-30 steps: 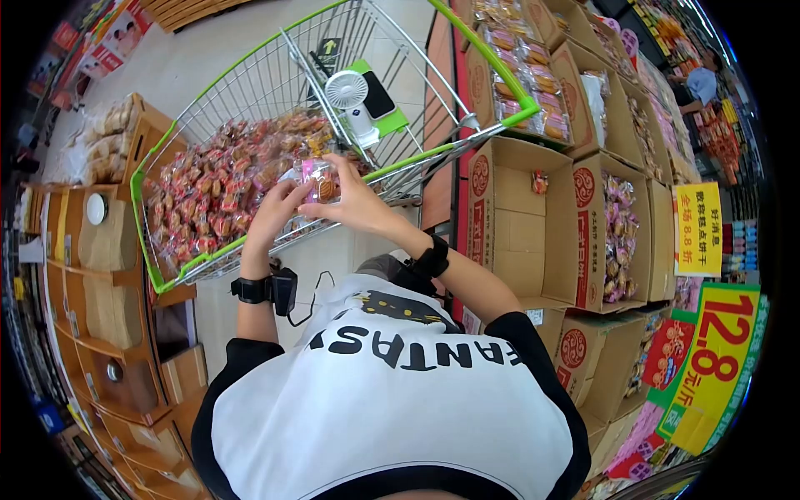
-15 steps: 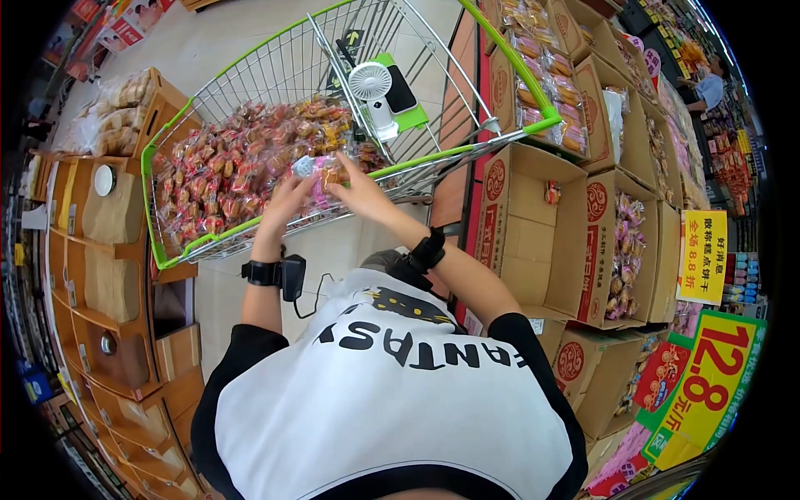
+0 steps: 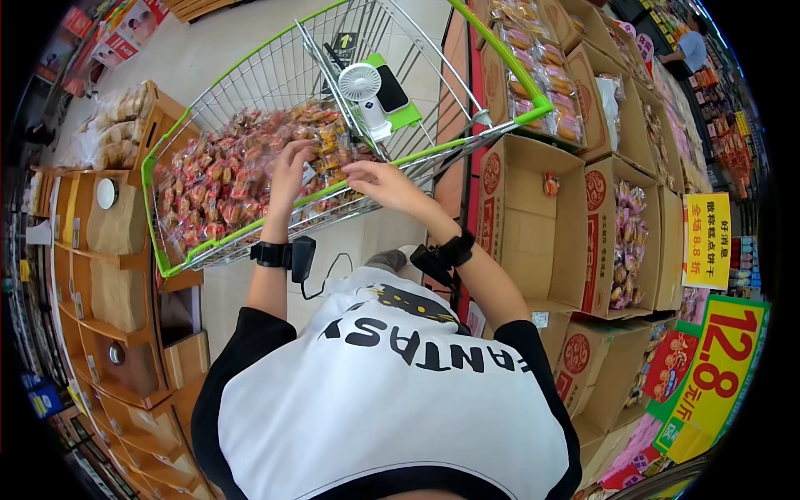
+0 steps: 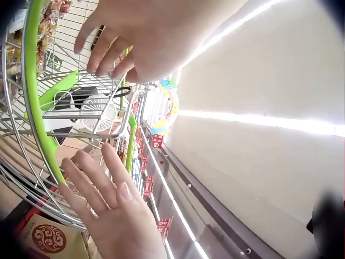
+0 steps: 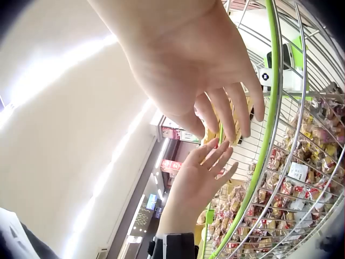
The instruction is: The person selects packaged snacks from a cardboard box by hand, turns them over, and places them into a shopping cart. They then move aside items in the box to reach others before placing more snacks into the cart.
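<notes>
In a supermarket aisle with a pale tiled floor [image 3: 221,312], open brown cardboard boxes [image 3: 533,250] flank a silver wire shopping cart with a lime-green rim [image 3: 546,108]. A heap of small pastries in clear, red-printed wrappers [image 3: 221,179] fills the cart's left end, its brightest yellow packets near the middle.

A person's left hand [image 3: 290,171] hangs above the heap just inside the cart's near edge, fingers loosely bent; whether their tips brush a wrapper is hard to tell. The right hand [image 3: 387,185] sits over that same edge, fingers relaxed and slightly parted. Neither has hold of anything.

From where I stand, the near edge looks like the trouble spot: a packet picked up and let slip there could land on the tiles instead of the heap. Digging hard by the left corner might send slick wrappers sliding. A careless sweep of the right hand, or a jolt to the cart, could topple the white handheld fan [image 3: 361,83] or shift the black-screened phone [image 3: 392,90] beside it on the bright-green panel [image 3: 408,117]. The thin black cord [image 3: 343,258] near the left wrist might snag on the wire.
</notes>
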Tool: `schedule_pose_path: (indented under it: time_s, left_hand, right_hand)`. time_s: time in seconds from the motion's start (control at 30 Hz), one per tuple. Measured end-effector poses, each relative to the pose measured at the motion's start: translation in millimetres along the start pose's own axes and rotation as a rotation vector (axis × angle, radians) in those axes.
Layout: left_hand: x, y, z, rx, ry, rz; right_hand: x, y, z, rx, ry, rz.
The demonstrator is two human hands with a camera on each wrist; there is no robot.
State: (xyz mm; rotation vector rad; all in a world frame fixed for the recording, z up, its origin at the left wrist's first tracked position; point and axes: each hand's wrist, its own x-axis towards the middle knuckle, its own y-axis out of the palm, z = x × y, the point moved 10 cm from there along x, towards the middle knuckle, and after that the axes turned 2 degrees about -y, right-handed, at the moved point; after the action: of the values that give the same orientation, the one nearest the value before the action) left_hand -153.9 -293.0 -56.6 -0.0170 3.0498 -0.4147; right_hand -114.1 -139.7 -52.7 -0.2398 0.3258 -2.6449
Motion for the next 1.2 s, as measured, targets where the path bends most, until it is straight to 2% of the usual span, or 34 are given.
schedule_pose_path:
  time_s: [0.03, 0.1, 0.17, 0.2, 0.27, 0.3, 0.37, 0.43, 0.47, 0.5, 0.57, 0.63, 0.73, 0.77, 0.83, 0.87, 0.93, 1.2]
  left_hand:
    - [-2.0, 9.0, -13.7, -0.068, 0.037, 0.054]
    - [-6.7, 25.1, -36.5, -0.135, 0.076, 0.117]
    - [-15.6, 43.2, -71.7, -0.060, 0.261, 0.152]
    - [-18.0, 52.8, -83.0, -0.067, 0.292, 0.174]
    - [-27.3, 74.1, -104.0, -0.096, 0.303, 0.240]
    - [-31.7, 87.2, -113.1, -0.126, 0.306, 0.299]
    - [-38.3, 110.4, -128.8, -0.120, 0.326, 0.373]
    - [-47.6, 134.3, -142.1, -0.027, 0.335, 0.436]
    - [-50.5, 147.6, -148.4, -0.065, 0.436, 0.471]
    - [-53.2, 159.7, -154.3, -0.069, 0.448, 0.508]
    - [-67.9, 182.9, -173.4, 0.078, 0.603, 0.545]
    - [-76.9, 204.9, -182.3, 0.051, 0.629, 0.604]
    - [-98.7, 235.4, -205.6, 0.196, 0.928, 0.602]
    - [-105.2, 245.4, -211.6, 0.183, 0.947, 0.637]
    - [-127.5, 263.0, -227.2, 0.308, 1.128, 0.634]
    - [-136.1, 270.1, -232.5, 0.287, 1.203, 0.615]
    - [-150.7, 289.2, -236.1, 0.273, 1.291, 0.661]
    - [-226.9, 340.6, -251.8, 0.183, 1.620, 0.870]
  right_hand:
    - [-6.5, 0.4, 1.5, 0.107, 0.123, 0.026]
    - [-12.2, -10.6, 16.6, 0.078, 0.065, -0.052]
    - [-16.4, -18.3, 22.3, -0.002, 0.036, -0.070]
    - [-19.7, -23.7, 27.0, -0.006, 0.035, -0.081]
    - [-29.5, -30.3, 41.0, -0.239, 0.032, -0.019]
    - [-36.5, -39.0, 45.8, -0.244, 0.035, -0.040]
    - [-56.0, -44.2, 43.4, -0.344, 0.113, 0.060]
    - [-78.4, -62.3, 39.6, -0.360, 0.161, 0.009]
    - [-90.5, -72.3, 37.8, -0.397, 0.199, -0.012]
    - [-102.7, -81.7, 36.6, -0.432, 0.240, -0.034]
    - [-126.9, -100.8, 36.3, -0.461, 0.305, -0.115]
    - [-152.9, -119.0, 29.5, -0.415, 0.361, -0.218]
    - [-191.4, -140.5, 35.9, -0.463, 0.416, -0.341]
    - [-205.2, -146.4, 38.2, -0.464, 0.433, -0.379]
    - [-237.1, -158.4, 39.2, -0.434, 0.514, -0.471]
    - [-252.4, -161.7, 41.7, -0.434, 0.530, -0.505]
    - [-296.2, -174.5, 42.2, -0.397, 0.660, -0.697]
    - [-419.1, -185.8, 70.7, -0.546, 0.924, -0.996]
